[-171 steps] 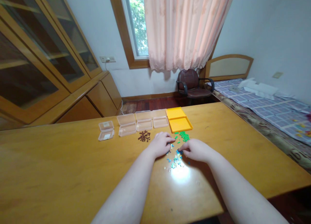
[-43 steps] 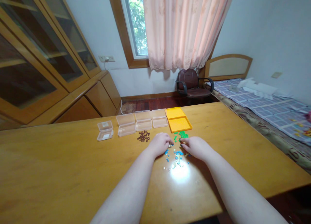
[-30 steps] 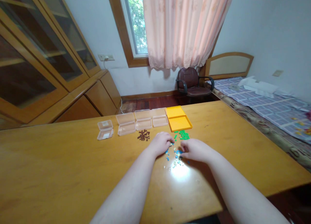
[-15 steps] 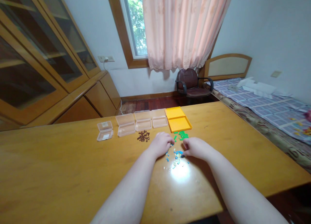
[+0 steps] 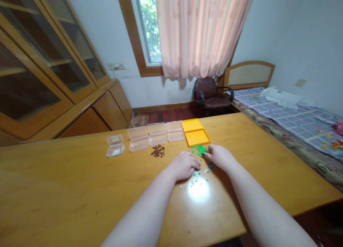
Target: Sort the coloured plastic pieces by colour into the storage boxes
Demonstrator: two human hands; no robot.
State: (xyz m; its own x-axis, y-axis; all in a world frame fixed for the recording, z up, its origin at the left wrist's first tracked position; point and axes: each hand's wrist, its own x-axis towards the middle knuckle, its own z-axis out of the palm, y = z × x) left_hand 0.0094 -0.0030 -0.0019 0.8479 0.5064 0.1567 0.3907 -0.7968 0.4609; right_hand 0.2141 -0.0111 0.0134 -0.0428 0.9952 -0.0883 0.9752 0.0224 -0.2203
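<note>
My left hand (image 5: 185, 165) rests low over the table with its fingers curled down onto small blue and pale plastic pieces (image 5: 195, 179); whatever is under the fingertips is hidden. At the edge of a pile of small green plastic bricks (image 5: 200, 150) is my right hand (image 5: 219, 156), thumb and fingers a little apart, the fingertips touching the pile. Dark blue pieces (image 5: 211, 165) lie just below the right hand. A separate heap of small brown bricks (image 5: 158, 151) sits to the left of both hands.
Behind the piles stand an open yellow case (image 5: 198, 137) and several open clear plastic boxes (image 5: 157, 138) in a row. The wooden table (image 5: 80, 189) ends at the front right. Beyond it are a bed (image 5: 289, 114) and a brown armchair (image 5: 211, 93).
My left hand has moved right and toward me, over the blue pieces. My right hand has shifted from the blue pieces up to the green pile. Some blue pieces now lie further right.
</note>
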